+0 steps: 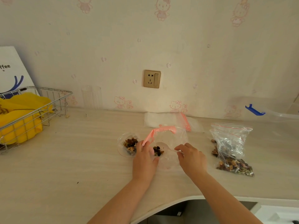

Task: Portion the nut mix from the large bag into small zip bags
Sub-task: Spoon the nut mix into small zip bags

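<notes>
Tabletop [80, 159] work: left hand [144, 160] pinched the zip bag [169, 138] mouth open; beside it, right hand [191, 159] gripped the spoon [163, 146] for loading.

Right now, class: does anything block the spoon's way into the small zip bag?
Nothing visible does. The left hand holds the small zip bag open by its pink rim, and the spoon, pinched by the right hand, is already inside.
</notes>
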